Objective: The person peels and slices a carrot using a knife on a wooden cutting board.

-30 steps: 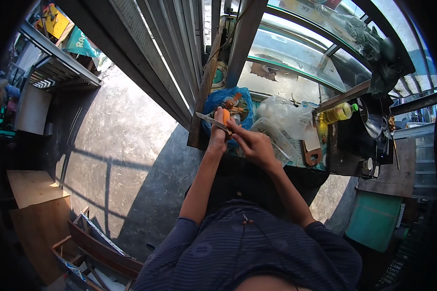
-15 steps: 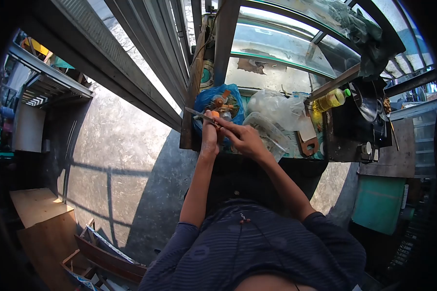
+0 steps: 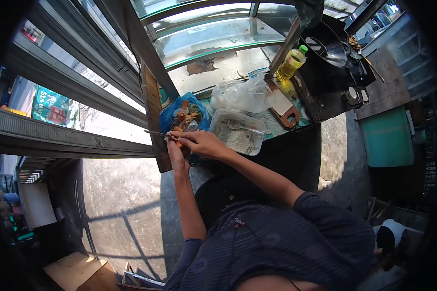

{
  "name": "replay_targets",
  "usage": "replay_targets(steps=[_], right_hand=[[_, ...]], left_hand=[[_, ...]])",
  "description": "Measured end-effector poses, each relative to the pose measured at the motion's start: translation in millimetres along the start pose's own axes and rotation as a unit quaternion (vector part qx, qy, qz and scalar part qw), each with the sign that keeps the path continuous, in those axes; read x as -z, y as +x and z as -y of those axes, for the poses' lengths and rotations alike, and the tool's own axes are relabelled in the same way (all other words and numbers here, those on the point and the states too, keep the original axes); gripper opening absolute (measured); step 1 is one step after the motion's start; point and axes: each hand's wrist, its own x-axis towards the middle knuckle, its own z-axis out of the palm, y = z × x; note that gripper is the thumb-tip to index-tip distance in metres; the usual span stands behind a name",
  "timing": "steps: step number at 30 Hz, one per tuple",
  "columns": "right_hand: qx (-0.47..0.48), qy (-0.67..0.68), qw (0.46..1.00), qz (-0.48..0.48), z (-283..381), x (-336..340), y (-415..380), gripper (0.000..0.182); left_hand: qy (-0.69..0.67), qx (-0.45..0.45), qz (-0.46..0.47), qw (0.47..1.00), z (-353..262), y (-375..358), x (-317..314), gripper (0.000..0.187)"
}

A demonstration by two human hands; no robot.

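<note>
Pinching a small orange carrot piece (image 3: 178, 142) in a closed grip, the left hand (image 3: 176, 150) meets the right hand (image 3: 199, 143), closed on a knife (image 3: 156, 133) pointing left, just before the blue bag (image 3: 172, 114).

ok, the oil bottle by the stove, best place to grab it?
Probably the middle of the oil bottle, coming from the near, counter side. Its green cap points away toward the black pan, and the body below it looks straight-sided and clear of the bags.

Street food stall, glass display case (image 3: 213, 36), oil bottle (image 3: 291, 63), wok (image 3: 325, 46)
</note>
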Motion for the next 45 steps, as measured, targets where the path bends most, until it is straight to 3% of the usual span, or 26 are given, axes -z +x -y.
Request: replay_targets(steps=[4,7,8,10,14,15,18,21,25,28,29,32,35,37,39,41,45], right_hand=[[0.009,-0.042,0.999,0.003,4.2,0.0,-0.3,0.038],[0.0,-0.074,0.997,0.009,6.6,8.0,-3.6,0.035],[-0.003,-0.082,0.997,0.01,5.2,11.4,-5.1,0.034],[-0.013,-0.049,0.999,0.003,-12.3,16.8,-3.8,0.035],[-0.002,0.013,0.999,-0.047,-39.4,20.8,6.4,0.041],[-0.033,0.035,0.999,0.01,-42.2,27.5,13.2,0.056],[-0.108,0.132,0.984,0.056,-41.5,35.5,23.4,0.074],[-0.133,0.243,0.955,0.103,-36.7,48.1,31.4,0.086],[-0.168,0.349,0.91,0.149,-41.4,46.1,48.4,0.086],[-0.106,0.247,0.961,0.062,-36.3,39.3,48.0,0.084],[-0.144,0.345,0.926,0.056,-34.9,39.4,47.6,0.08],[-0.091,0.375,0.923,0.009,-30.7,62.0,24.1,0.078],[-0.074,0.445,0.888,-0.086,-44.9,110.0,-34.7,0.056],[-0.057,0.33,0.912,-0.238,-94.0,138.3,-75.0,0.051],[-0.199,0.252,0.896,-0.306,-137.5,180.7,-128.3,0.058],[-0.394,0.053,0.876,-0.273,-231.3,204.2,-164.0,0.068],[-0.403,-0.076,0.877,-0.25,-265.8,255.3,-179.2,0.069]], left_hand=[[0.034,-0.004,-0.021,0.999,1.7,7.6,12.5,0.04],[0.006,0.008,-0.097,0.995,-1.3,-1.0,4.8,0.046],[0.01,0.017,-0.054,0.998,-5.7,-8.1,7.3,0.046],[0.018,0.031,0.034,0.999,-19.5,-22.5,11.9,0.049],[0.016,0.024,0.018,0.999,-9.3,-24.8,7.7,0.053],[0.013,0.024,-0.002,1.0,-7.6,-26.7,2.4,0.054],[-0.022,0.027,0.006,0.999,-4.0,-28.0,3.8,0.051],[0.006,-0.016,-0.051,0.999,-6.9,-32.6,-4.3,0.045],[0.083,-0.042,-0.066,0.993,-10.0,-36.3,1.1,0.05],[0.114,-0.043,-0.075,0.99,-13.3,-29.0,-1.2,0.048],[0.112,-0.046,-0.068,0.99,-14.5,-23.4,0.4,0.048],[0.134,-0.057,-0.054,0.988,-22.4,-14.4,-5.7,0.051],[0.176,-0.061,-0.024,0.982,-24.6,-20.8,-20.8,0.047],[0.21,-0.061,-0.011,0.976,-18.2,-24.9,-31.1,0.044],[0.219,-0.056,-0.019,0.974,-6.3,-35.0,-43.8,0.041],[0.222,-0.049,-0.019,0.974,10.9,-44.6,-59.3,0.04],[0.217,-0.016,-0.005,0.976,48.6,-58.4,-113.2,0.039]])
